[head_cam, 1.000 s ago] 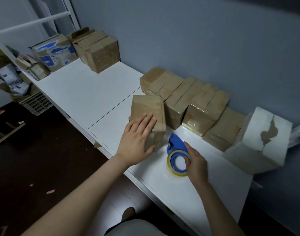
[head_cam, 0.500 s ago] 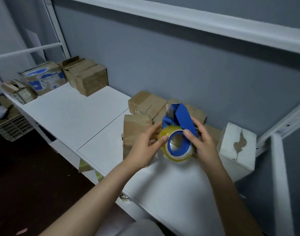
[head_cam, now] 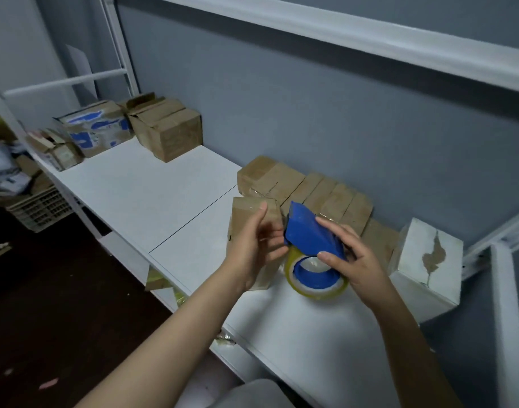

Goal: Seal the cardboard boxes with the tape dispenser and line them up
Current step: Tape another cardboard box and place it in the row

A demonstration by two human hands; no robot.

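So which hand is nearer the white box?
Right. The right hand, gripping the tape dispenser, is just left of the white box; the left hand sits farther left, before the loose cardboard box.

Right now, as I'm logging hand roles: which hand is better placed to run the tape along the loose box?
Right. The right hand grips the tape dispenser beside the loose box; the left hand sits in front of the box, probably better suited to steadying it.
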